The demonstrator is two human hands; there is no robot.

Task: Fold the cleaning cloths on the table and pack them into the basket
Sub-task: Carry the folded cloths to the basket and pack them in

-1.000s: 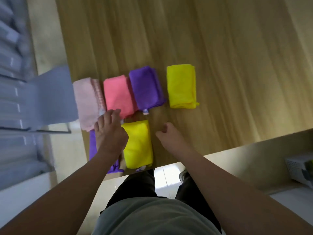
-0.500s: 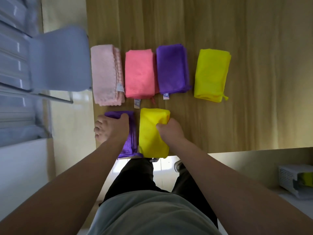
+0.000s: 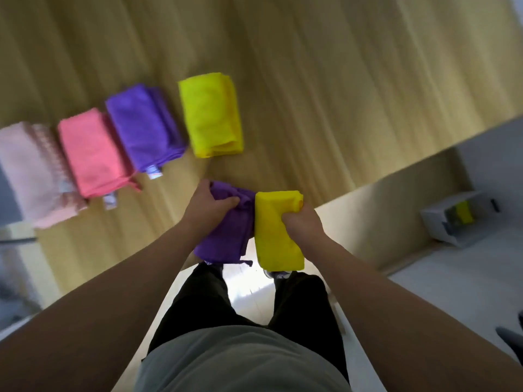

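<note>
Cloths lie folded in a row on the table (image 3: 339, 94): a light pink one (image 3: 31, 171) at the left edge, then a pink one (image 3: 90, 154), a purple one (image 3: 141, 125) and a yellow one (image 3: 210, 114). At the near edge, the left hand (image 3: 208, 206) grips another purple cloth (image 3: 229, 236). The right hand (image 3: 301, 224) grips another yellow cloth (image 3: 276, 236). Both hang past the edge. The basket (image 3: 452, 222) sits on the floor at the right, with something yellow inside.
</note>
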